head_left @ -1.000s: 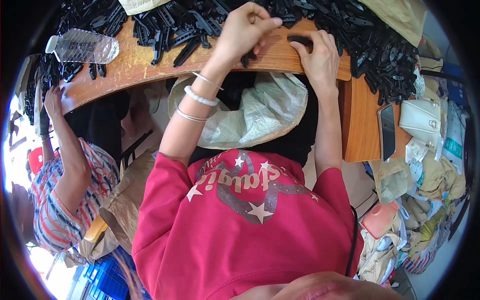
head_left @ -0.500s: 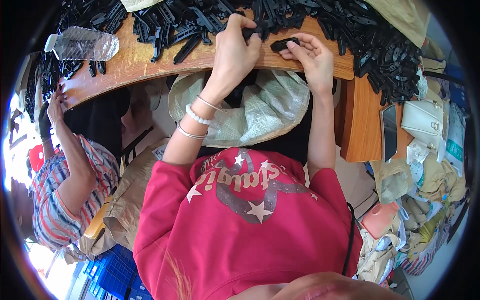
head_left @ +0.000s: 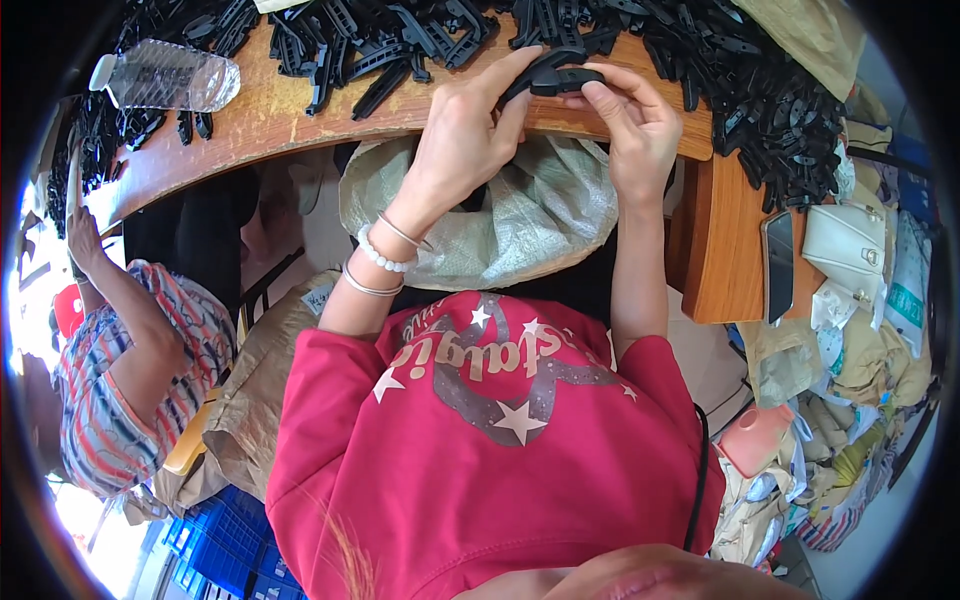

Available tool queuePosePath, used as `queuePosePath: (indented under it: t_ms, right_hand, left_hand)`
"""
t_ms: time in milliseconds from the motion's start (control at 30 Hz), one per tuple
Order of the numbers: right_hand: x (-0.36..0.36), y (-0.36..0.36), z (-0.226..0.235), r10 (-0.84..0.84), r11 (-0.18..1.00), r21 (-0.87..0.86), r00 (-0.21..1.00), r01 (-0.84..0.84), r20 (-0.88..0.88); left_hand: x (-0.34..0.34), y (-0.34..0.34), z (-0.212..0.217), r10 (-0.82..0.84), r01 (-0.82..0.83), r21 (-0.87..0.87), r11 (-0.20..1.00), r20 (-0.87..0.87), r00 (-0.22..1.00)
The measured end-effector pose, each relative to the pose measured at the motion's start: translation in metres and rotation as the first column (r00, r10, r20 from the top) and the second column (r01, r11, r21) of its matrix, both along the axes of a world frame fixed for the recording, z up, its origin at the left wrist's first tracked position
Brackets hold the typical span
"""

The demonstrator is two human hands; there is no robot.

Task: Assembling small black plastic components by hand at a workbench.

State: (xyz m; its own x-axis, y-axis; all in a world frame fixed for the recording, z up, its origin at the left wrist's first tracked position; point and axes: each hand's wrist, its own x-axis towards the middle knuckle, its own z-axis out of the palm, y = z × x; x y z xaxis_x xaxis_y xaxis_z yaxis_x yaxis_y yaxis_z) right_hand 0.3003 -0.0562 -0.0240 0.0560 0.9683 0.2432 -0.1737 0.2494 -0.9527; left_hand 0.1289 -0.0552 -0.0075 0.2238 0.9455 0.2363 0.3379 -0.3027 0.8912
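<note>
Above the table's front edge, my left hand grips a curved black plastic part between thumb and fingers. My right hand pinches a shorter black plastic piece from the right side. The two pieces touch or overlap between my hands; whether they are joined I cannot tell. Bracelets circle my left wrist. Behind my hands, a heap of long black plastic parts covers the far side of the wooden table. Another heap of small black pieces lies to the right.
An open woven sack hangs below the table edge at my lap. A clear bottle lies at the left. On the right sit a phone and a white bag. A co-worker sits at the left.
My left hand has taken the curved black part from the heap edge and brought it right against the piece in my right hand. The co-worker's arm has shifted.
</note>
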Motion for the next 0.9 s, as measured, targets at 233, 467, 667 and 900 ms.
queuePosePath:
  t_ms: [233,467,667,900]
  right_hand:
    - [0.016,0.008,-0.022,0.317,0.919,-0.04,0.794,-0.392,-0.518]
    - [0.011,0.004,-0.022,0.358,0.905,-0.012,0.774,-0.426,-0.523]
    - [0.016,-0.006,0.008,0.182,0.983,-0.035,0.979,-0.18,0.091]
    - [0.005,-0.014,0.017,-0.096,0.982,0.185,0.944,0.037,0.317]
  left_hand:
    - [-0.005,0.011,0.002,-0.063,0.056,0.325,0.944,0.013,0.998]
    - [0.002,0.004,-0.006,-0.054,0.006,0.229,0.974,0.204,0.978]
    - [-0.011,0.011,-0.002,-0.021,0.114,-0.226,0.967,0.377,0.926]
    - [-0.014,0.01,0.007,-0.155,0.19,-0.153,0.97,0.212,0.965]
